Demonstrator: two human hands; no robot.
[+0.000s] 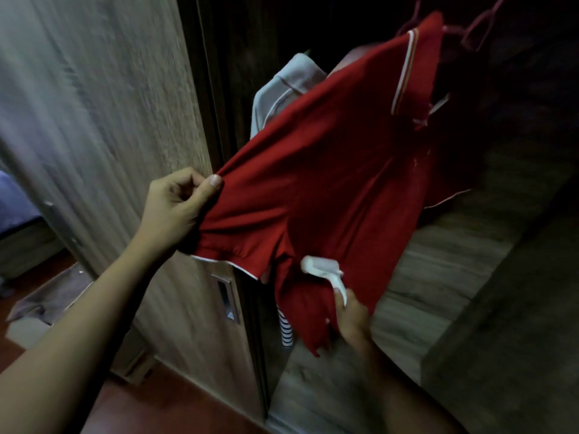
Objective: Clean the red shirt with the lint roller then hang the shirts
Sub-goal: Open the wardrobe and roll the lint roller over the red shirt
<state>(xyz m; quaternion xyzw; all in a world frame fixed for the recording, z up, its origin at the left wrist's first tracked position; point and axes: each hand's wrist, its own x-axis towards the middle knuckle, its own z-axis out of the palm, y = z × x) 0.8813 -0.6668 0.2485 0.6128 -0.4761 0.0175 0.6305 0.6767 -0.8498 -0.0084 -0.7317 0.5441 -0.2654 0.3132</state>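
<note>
The red shirt (329, 170) with a white-striped collar hangs inside the open wardrobe on a red hanger (482, 23). My left hand (178, 205) grips its sleeve and pulls the cloth taut to the left. My right hand (351, 317) holds the handle of the white lint roller (322, 267), whose head lies against the lower part of the red shirt. Behind the red shirt hangs a grey shirt (282, 92), mostly hidden.
A wooden wardrobe door (103, 114) with a metal handle (227, 297) stands at the left. A striped garment (286, 332) hangs low behind the red shirt. A wooden shelf (438, 277) lies under the shirts. Grey cloth (50, 299) lies on the floor.
</note>
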